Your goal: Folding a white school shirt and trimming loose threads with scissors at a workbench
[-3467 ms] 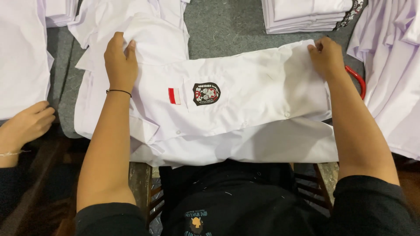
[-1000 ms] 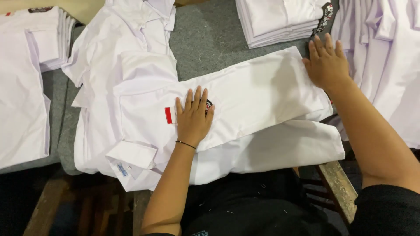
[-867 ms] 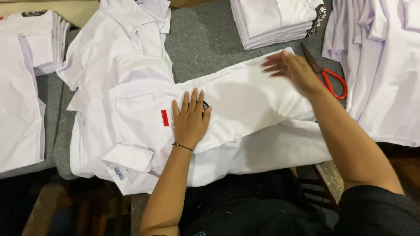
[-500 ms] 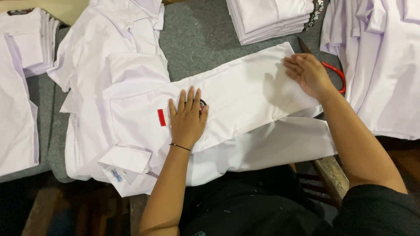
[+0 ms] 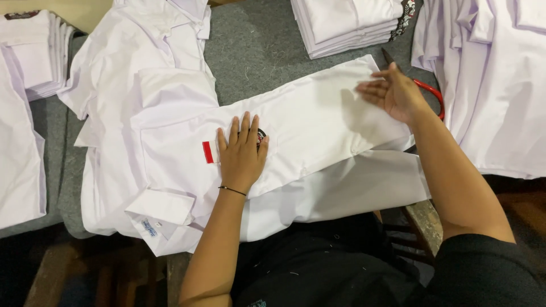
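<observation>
Nearest, the person's dark clothing fills the bottom edge, with a strip of wooden bench point(image 5: 424, 219) showing at the right. Just beyond lies one white shirt point(image 5: 318, 128), partly folded lengthwise across the grey felt table point(image 5: 256, 57), its collar end at the left. The left hand point(image 5: 242, 153) lies flat on the shirt's chest, fingers spread, covering most of a dark badge point(image 5: 261, 136); one red patch point(image 5: 208, 152) sits just left of that hand. The two hands are well apart. The right hand point(image 5: 392, 91) is open, palm down, at the shirt's far right end, gripping nothing; whether it touches the cloth I cannot tell. Behind it one pair of red-handled scissors point(image 5: 424, 88) is partly hidden. Farther off are two stacks of folded white shirts, one at the far left point(image 5: 40, 57) and one at the far middle point(image 5: 352, 23). Loose white shirts point(image 5: 495, 85) lie at the right.
</observation>
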